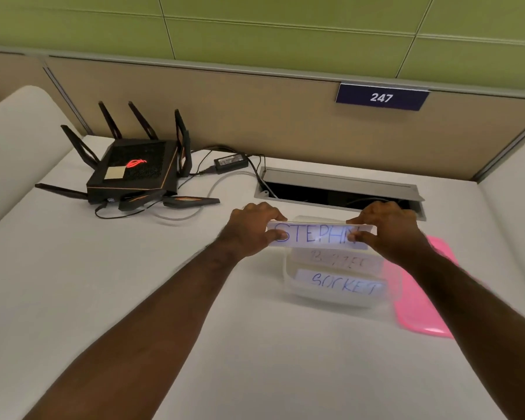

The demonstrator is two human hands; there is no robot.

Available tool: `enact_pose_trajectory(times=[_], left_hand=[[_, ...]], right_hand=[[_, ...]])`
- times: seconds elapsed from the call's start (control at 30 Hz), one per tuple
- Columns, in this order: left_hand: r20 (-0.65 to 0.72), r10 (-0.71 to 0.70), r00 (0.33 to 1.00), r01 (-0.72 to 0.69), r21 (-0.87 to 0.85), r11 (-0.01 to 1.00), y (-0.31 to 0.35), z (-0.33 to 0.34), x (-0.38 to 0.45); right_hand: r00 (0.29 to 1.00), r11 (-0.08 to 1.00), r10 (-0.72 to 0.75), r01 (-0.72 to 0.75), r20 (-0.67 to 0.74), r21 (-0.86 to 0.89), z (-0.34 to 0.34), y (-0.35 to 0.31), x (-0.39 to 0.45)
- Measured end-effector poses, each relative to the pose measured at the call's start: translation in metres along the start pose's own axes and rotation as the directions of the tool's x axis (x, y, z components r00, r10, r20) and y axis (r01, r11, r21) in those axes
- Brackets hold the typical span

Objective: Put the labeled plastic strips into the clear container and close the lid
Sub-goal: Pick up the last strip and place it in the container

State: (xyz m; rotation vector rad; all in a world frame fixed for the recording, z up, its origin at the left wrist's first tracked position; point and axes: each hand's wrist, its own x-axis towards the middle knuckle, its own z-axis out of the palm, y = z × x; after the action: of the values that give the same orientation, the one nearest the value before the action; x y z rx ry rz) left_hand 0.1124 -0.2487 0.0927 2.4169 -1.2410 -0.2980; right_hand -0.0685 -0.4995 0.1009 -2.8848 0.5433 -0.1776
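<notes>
Head view: both hands hold one strip (319,236) level above the open container (334,295). The left hand (255,228) pinches its left end, the right hand (385,230) its right end, each grip clasping the strip between thumb and fingers. Two more strips (344,284) lie inside the container on the desk (134,283). The pink lid (422,313) lies just beside it, to the right.

2 bare forearms reach forward from the lower corners. The left hand (252,228) and right hand (385,231) each pinch one end of a strip (315,236) between thumb and curled fingers.
</notes>
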Motion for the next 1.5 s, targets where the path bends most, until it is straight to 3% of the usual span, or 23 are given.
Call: enact_pose_trajectory(times=[0.33,0.73,0.93,1.13,1.3,1.4,1.5], left_hand=[[0.022,0.075,0.997,-0.078,0.297,0.952,0.052,0.034,0.034],[0.175,-0.006,0.985,-0.104,0.612,0.784,0.068,0.069,0.043],[0.214,-0.048,0.976,-0.109,0.665,0.739,0.070,0.076,0.039],[0.171,-0.069,0.983,-0.062,0.659,0.750,0.076,0.077,0.038],[0.018,0.029,0.999,-0.034,0.572,0.820,0.092,0.070,0.036],[-0.059,0.108,0.992,-0.064,0.505,0.861,0.118,0.070,0.038],[-0.071,0.215,0.974,-0.161,0.452,0.877,0.152,0.078,0.037]], right_hand=[[0.979,0.976,0.199,-0.195,0.039,-0.096,0.009,0.047,-0.021],[0.986,0.915,0.130,-0.079,0.103,-0.396,0.036,0.041,-0.019],[0.981,0.876,0.115,-0.024,0.159,-0.482,0.049,0.035,-0.022],[0.984,0.888,0.106,-0.029,0.143,-0.460,0.049,0.035,-0.026],[0.981,0.970,0.165,-0.180,-0.101,-0.166,0.030,0.044,-0.040],[0.918,0.951,0.285,-0.307,-0.277,-0.039,0.017,0.067,-0.057],[0.847,0.899,0.411,-0.437,-0.337,-0.002,0.010,0.095,-0.082]])
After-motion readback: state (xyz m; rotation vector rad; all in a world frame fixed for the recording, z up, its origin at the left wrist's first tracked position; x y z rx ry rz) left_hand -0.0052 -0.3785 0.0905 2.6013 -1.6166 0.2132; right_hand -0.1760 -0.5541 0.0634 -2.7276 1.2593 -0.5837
